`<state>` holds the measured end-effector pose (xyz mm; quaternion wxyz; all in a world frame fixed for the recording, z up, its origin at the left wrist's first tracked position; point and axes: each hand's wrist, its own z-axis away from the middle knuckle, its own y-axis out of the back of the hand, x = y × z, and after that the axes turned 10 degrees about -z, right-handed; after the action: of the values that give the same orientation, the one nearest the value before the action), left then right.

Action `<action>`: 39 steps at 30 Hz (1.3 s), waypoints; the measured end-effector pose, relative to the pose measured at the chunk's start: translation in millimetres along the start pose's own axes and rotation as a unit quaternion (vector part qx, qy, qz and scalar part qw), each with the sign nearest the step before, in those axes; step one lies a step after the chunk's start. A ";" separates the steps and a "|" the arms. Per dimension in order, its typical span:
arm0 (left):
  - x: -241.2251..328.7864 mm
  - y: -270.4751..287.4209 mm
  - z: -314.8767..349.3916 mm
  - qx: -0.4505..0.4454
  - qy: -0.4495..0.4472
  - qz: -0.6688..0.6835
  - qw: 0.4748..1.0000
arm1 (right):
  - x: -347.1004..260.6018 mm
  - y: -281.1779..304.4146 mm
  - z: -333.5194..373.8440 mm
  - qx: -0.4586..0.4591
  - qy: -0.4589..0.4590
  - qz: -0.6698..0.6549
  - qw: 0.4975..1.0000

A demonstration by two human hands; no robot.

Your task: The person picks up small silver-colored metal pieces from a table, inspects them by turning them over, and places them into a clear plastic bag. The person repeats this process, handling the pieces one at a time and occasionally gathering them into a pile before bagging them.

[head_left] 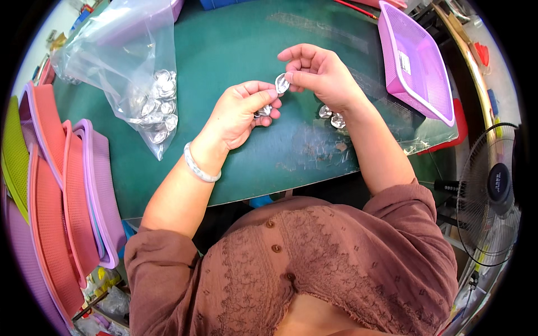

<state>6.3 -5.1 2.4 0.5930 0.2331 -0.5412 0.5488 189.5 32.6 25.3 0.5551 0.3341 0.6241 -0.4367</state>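
Observation:
Over the middle of the green table, my left hand (245, 109) is closed, with more shiny silver pieces (264, 111) tucked in its curled fingers. Between its thumb and forefinger stands a small oval silver metal piece (282, 83). My right hand (322, 75) meets that same piece from the other side, its thumb and a finger at the edge; whether it grips or only touches is hard to make out. Beside my right wrist, a few similar silver pieces (337, 120) lie on the table. A clear plastic bag (131, 67) at the left holds several more of them.
A purple mesh basket (417, 67) sits on the table's right side. Stacked pink, purple and green baskets (61, 196) stand left of the green table (235, 45). A black fan (493, 190) is at the right, and a red pen-like stick (356, 9) lies at the far edge.

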 end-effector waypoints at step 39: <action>1.7 9.6 -2.2 -0.016 -0.024 0.006 1.000 | -8.9 57.8 27.1 -0.050 0.015 0.432 0.900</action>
<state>-1.9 0.2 0.1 0.5802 0.2338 -0.5656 0.5375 253.9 31.2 24.0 0.6957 0.5491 0.4480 -0.1172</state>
